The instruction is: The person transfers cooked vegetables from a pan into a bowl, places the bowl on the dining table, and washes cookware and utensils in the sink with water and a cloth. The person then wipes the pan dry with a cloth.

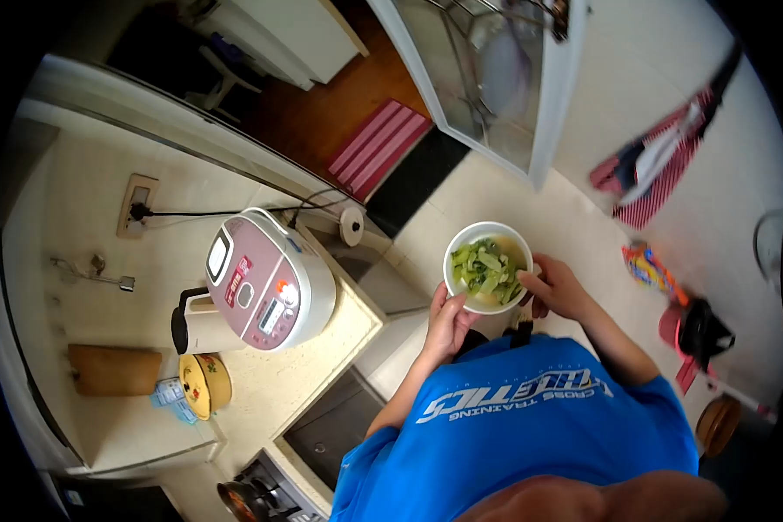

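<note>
A white bowl [450, 261] with chopped green leafy vegetables [487, 268] and some liquid is held in front of the blue shirt, over the floor. My left hand [450, 324] grips its lower left side, with the thumb near the rim. On the right side, my right hand [558, 287] holds the bowl, its thumb at the rim and its other fingers curled beneath. The underside of the bowl and parts of the fingers are hidden.
On the counter [344, 326] at left stand a pink and white rice cooker [270, 283], a kettle [202, 322] and a yellow enamel pot [205, 386]. A sink [331, 431] and stove [274, 487] lie lower down. A glass door [496, 87] stands open ahead.
</note>
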### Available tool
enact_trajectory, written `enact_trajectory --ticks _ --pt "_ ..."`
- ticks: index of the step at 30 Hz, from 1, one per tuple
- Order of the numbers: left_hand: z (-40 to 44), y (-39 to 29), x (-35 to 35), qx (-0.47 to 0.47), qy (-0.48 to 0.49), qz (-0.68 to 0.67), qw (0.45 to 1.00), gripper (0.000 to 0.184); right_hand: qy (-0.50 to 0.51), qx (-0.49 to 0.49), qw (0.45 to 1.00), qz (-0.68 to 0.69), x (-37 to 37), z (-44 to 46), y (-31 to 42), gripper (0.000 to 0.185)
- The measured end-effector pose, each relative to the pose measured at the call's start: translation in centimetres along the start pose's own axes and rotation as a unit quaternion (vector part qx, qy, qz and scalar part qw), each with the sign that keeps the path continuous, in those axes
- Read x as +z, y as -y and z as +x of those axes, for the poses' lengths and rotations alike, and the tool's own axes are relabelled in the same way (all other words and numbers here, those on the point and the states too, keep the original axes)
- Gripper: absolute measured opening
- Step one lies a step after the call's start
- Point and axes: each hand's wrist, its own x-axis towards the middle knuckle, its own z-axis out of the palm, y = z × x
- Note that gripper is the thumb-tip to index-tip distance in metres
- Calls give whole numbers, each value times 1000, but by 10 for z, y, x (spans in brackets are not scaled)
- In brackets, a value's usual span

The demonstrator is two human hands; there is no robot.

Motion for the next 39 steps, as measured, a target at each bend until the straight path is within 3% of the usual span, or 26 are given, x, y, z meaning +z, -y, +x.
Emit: enact_trajectory --ticks 4,7,10,13,18,20,22,28,30,31,36,37,39 --pt "46 -30 2 18 -35 -59 997 42 33 -12 988 152 -22 60 7 40" --pt "86 -59 -9 56 -47 -45 996 43 41 -1 994 103 -31 124 11 48" --pt "134 -85 -36 76 -48 -28 996 42 48 -74 991 104 -30 195 24 49" --pt "189 -120 -58 110 -34 -63 991 40 126 18 971 201 -30 268 67 48" --pt "242 -195 -69 150 -65 -98 982 36 169 15 972 162 -17 368 133 46" --pt "264 -222 -78 158 -85 -95 979 34 141 10 977 159 -8 403 157 45" --pt "289 -243 -93 120 -133 -55 982 32 142 22 977 160 -7 441 176 41" --pt "394 -313 -126 121 -137 -85 980 28 222 66 962 146 -23 596 222 49" --pt "424 -339 -127 125 -155 -60 978 27 234 18 964 120 -30 634 249 50" --pt "451 -361 -127 139 -120 -59 981 28 268 19 959 93 -39 675 258 52" --pt "558 -463 -105 124 -192 -85 970 39 252 10 963 97 -68 810 338 54" --pt "530 -461 -107 137 -179 -59 973 47 231 -11 968 96 -53 784 340 54" --pt "558 -489 -109 154 -177 -67 970 55 235 -35 968 77 -54 836 347 53"
